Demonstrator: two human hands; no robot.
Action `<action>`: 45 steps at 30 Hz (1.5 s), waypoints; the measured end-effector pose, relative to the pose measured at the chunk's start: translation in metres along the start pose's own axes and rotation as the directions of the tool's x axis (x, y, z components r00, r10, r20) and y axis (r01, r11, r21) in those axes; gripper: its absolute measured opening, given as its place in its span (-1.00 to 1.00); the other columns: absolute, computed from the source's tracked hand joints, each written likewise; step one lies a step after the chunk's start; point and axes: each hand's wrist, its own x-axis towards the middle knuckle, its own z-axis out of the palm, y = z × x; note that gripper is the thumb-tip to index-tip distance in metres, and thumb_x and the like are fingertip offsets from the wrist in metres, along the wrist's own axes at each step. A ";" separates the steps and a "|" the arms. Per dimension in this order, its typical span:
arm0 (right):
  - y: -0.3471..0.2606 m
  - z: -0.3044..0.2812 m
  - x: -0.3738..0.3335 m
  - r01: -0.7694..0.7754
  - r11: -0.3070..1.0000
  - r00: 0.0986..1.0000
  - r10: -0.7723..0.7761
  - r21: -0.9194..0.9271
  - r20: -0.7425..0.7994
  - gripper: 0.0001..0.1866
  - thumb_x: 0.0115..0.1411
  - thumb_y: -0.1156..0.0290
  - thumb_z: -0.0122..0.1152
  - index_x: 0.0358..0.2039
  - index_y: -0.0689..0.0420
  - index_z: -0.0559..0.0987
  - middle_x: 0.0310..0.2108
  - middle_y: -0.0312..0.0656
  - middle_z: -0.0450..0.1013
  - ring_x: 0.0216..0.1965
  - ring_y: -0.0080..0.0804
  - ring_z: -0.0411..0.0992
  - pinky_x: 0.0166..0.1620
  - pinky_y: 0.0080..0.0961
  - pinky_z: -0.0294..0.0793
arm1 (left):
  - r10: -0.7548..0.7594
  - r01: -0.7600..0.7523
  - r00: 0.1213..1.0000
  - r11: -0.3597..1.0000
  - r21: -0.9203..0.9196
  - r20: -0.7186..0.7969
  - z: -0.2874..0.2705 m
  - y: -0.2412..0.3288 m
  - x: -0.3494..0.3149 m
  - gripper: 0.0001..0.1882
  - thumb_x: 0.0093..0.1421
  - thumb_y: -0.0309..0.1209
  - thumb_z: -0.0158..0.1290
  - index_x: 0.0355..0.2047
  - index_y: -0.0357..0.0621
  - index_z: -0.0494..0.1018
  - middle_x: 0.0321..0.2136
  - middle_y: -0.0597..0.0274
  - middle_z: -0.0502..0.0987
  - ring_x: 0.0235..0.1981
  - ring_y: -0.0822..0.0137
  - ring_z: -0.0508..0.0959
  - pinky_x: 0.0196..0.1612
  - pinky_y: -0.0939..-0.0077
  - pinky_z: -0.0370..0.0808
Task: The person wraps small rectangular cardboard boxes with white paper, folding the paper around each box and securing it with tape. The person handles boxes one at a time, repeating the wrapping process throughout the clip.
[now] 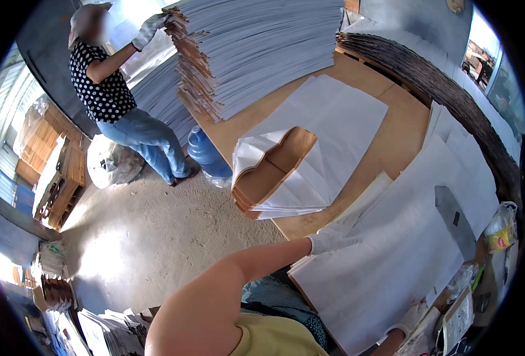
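Note:
A stack of large white paper sheets or sacks [387, 267] lies on the table in front of me. My left hand [332, 242], in a white glove, rests on its left part with fingers stretched out flat. Low on the right, my right hand [406, 321], also gloved in white, is at the stack's near right edge; its fingers blend into the paper. A long grey flat plate [455, 222] lies on the stack's right side. Beyond my left hand is a pile of white paper sacks [333, 124], with folded ends spread open to show brown insides [277, 166].
Tall sack stacks [268, 53] stand at the table's far end. A person [105, 89] touches them with a gloved hand. A blue water jug [206, 151] stands on the floor by the brown tabletop [372, 157]. Plastic bags [502, 228] and papers crowd the right side.

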 end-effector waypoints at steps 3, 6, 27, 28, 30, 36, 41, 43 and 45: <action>-0.013 0.010 0.001 -0.005 1.000 1.000 0.006 0.028 -0.015 -0.35 0.45 0.29 0.14 0.47 0.21 0.27 0.40 -0.05 0.30 0.29 -0.23 0.35 0.32 -0.41 0.27 | 0.016 -0.017 0.999 1.000 0.005 0.031 0.010 -0.007 0.003 0.03 0.35 0.07 0.08 0.55 -0.24 -0.17 0.51 -0.18 0.03 0.53 -0.03 0.06 0.54 0.24 0.01; -0.053 0.030 -0.043 0.058 0.994 0.998 -0.055 -0.095 0.035 -0.34 0.44 0.32 0.13 0.49 0.20 0.24 0.41 -0.05 0.28 0.31 -0.21 0.33 0.34 -0.41 0.25 | 0.026 -0.026 0.998 1.000 0.000 -0.052 0.024 -0.029 -0.004 -0.02 0.34 -0.11 0.12 0.56 -0.18 -0.17 0.50 -0.14 0.06 0.52 -0.01 0.08 0.54 0.27 0.02; -0.127 0.000 -0.229 -0.035 0.923 0.999 0.038 -0.384 0.002 -0.46 0.32 0.50 0.17 0.32 0.27 0.46 0.12 0.02 0.52 0.12 -0.22 0.50 0.19 -0.40 0.43 | -0.163 0.134 0.986 0.920 -0.368 -0.047 0.001 0.019 -0.057 -0.30 0.41 -0.43 -0.01 0.52 -0.13 0.07 0.47 -0.13 0.18 0.44 0.00 0.28 0.44 0.28 0.23; -0.131 0.001 -0.235 -0.061 0.971 0.998 0.057 -0.232 -0.022 -0.48 0.31 0.52 0.16 0.30 0.27 0.49 0.07 0.01 0.56 0.06 -0.24 0.53 0.15 -0.44 0.45 | -0.186 0.159 0.982 0.917 -0.365 -0.041 -0.001 0.026 -0.061 -0.30 0.38 -0.51 -0.02 0.51 -0.13 0.09 0.47 -0.17 0.15 0.43 0.00 0.28 0.42 0.30 0.26; -0.123 -0.006 -0.242 0.070 0.982 0.997 -0.064 -0.177 0.042 -0.50 0.33 0.55 0.11 0.29 0.29 0.49 -0.04 -0.02 0.59 -0.01 -0.33 0.54 0.08 -0.53 0.44 | -0.122 0.107 0.988 0.982 -0.154 -0.090 -0.003 0.027 -0.068 -0.29 0.31 -0.61 0.00 0.47 -0.13 0.17 0.40 -0.20 0.20 0.36 -0.01 0.35 0.37 0.30 0.33; -0.114 -0.012 -0.218 0.577 -0.075 0.591 -0.650 -0.813 0.479 -0.64 0.16 0.27 0.53 -0.03 -0.20 0.65 0.17 -0.15 0.46 0.26 -0.07 0.44 0.21 0.04 0.55 | 0.568 -0.619 0.786 0.728 0.295 0.246 -0.061 0.033 -0.049 -0.44 0.08 -0.66 0.15 0.14 -0.12 0.51 0.02 0.10 0.59 0.08 -0.01 0.57 0.08 0.21 0.55; -0.131 -0.018 -0.188 0.836 0.005 0.498 -0.423 -0.548 0.757 -0.81 0.09 0.28 0.52 -0.33 -0.07 0.64 0.02 -0.36 0.58 0.30 -0.21 0.43 0.40 0.13 0.33 | 0.508 -0.677 0.716 0.671 0.302 0.479 -0.099 0.032 -0.055 -0.55 0.04 -0.68 0.13 -0.04 -0.07 0.58 -0.04 0.32 0.64 -0.07 0.10 0.64 -0.16 0.21 0.63; -0.131 -0.025 -0.173 0.859 0.149 0.509 -0.347 -0.490 0.788 -0.85 0.04 0.31 0.51 -0.39 -0.08 0.66 -0.06 -0.37 0.63 0.28 -0.25 0.45 0.41 0.10 0.32 | 0.471 -0.650 0.720 0.714 0.259 0.509 -0.098 0.021 -0.050 -0.53 0.02 -0.70 0.14 -0.03 -0.05 0.58 -0.03 0.30 0.64 -0.10 0.13 0.66 -0.14 0.25 0.63; -0.140 -0.028 -0.163 0.840 0.308 0.519 -0.219 -0.447 0.826 -0.80 -0.09 0.35 0.51 -0.39 -0.09 0.71 -0.09 -0.39 0.66 0.25 -0.21 0.48 0.41 0.04 0.31 | 0.463 -0.634 0.716 0.745 0.209 0.522 -0.096 0.013 -0.045 -0.51 0.00 -0.70 0.15 -0.02 -0.04 0.58 -0.02 0.28 0.65 -0.10 0.15 0.67 -0.11 0.27 0.64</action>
